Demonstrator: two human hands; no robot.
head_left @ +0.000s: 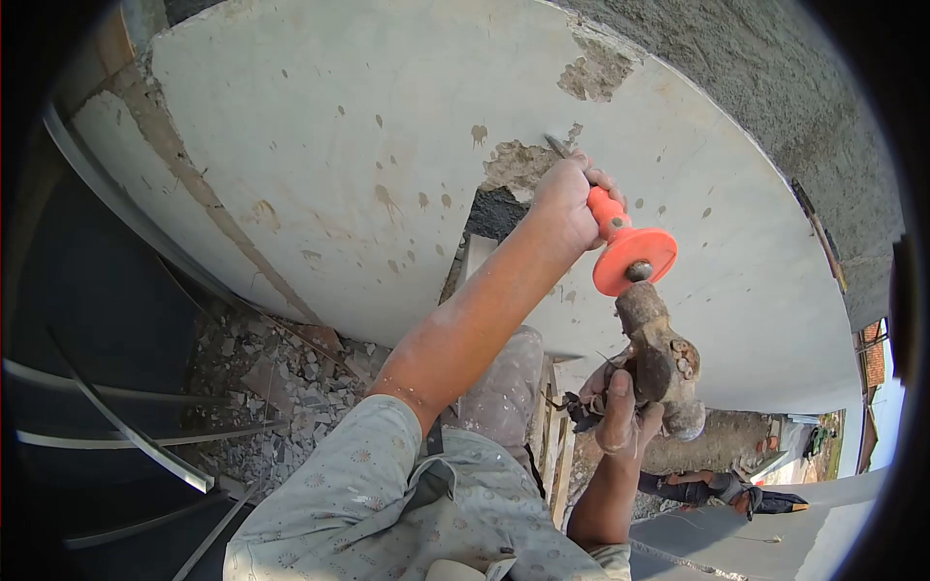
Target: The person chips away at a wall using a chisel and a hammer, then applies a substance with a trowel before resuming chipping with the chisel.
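My left hand [567, 201] is wrapped around the orange grip of a chisel [608, 213], which has a round orange hand guard. Its metal tip points up and left against the pale wall [368, 126], beside a chipped patch [518, 167] of exposed rough material. In my right hand [618, 418] is a worn, rusty hammer [664, 353], the fingers closed near its head. The hammer's face is right at the chisel's struck end, below the guard. Most of the hammer's handle is hidden.
Broken rubble [291, 397] covers the ground at lower left, near curved metal strips [136, 431]. A dark opening [494, 213] lies below the chipped patch. Wooden planks [557, 445] stand by my legs. Another person [722, 487] is at lower right.
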